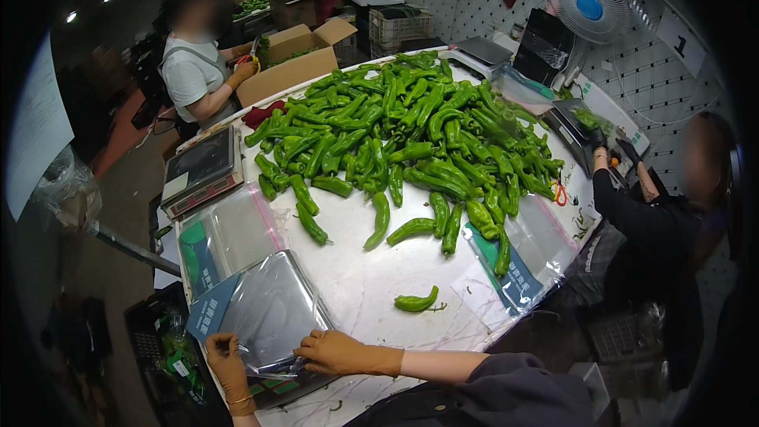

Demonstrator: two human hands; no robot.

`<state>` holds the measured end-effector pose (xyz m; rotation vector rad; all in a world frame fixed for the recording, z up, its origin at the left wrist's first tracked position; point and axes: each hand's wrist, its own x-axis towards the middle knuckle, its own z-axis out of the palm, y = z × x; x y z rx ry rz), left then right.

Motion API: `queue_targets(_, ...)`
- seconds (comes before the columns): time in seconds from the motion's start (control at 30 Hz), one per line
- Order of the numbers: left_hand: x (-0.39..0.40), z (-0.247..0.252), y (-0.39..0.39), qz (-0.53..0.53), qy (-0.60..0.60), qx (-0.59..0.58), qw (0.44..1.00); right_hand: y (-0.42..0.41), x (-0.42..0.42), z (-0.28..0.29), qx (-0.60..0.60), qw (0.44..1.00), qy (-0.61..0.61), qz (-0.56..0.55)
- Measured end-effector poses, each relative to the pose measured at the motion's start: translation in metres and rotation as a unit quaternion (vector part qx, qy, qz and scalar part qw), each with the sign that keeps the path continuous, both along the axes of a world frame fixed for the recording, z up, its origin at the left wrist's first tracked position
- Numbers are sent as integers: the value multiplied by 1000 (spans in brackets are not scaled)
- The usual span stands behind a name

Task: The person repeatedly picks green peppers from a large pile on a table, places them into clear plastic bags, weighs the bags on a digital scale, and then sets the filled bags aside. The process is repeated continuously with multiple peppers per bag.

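A clear plastic bag (270, 302) with a blue printed end lies over the steel pan of a weighing scale (311, 284). My left hand (227, 362), in a tan glove, pinches one corner of the bag's near edge. My right hand (332, 353), also gloved, has its fingers on the other side of that edge, beside the scale. The bag looks flat, with no peppers in it. Beyond my hands a large heap of green peppers (379, 112) covers the far half of the white table (350, 290). One curved pepper (416, 299) lies apart, right of the scale.
More bags lie at the left (231, 231) and right (528, 255). Another scale (201, 169) stands at the left edge. Co-workers stand at left (195, 77) and right (646, 231). A black crate (139, 338) is below, left. Red-handled scissors (559, 193) lie near the heap.
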<state>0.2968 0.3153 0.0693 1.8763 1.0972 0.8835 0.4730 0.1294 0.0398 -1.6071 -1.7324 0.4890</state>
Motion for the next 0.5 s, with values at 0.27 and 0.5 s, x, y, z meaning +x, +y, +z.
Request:
queue_targets(0.27,-21,-7,-20,-188,133,166,959,-87,310,-32,-20,802,-209,-559)
queue_targets(0.5,0,55,-58,-162,239,206,935,-112,409,-86,-288,688,-311,-589)
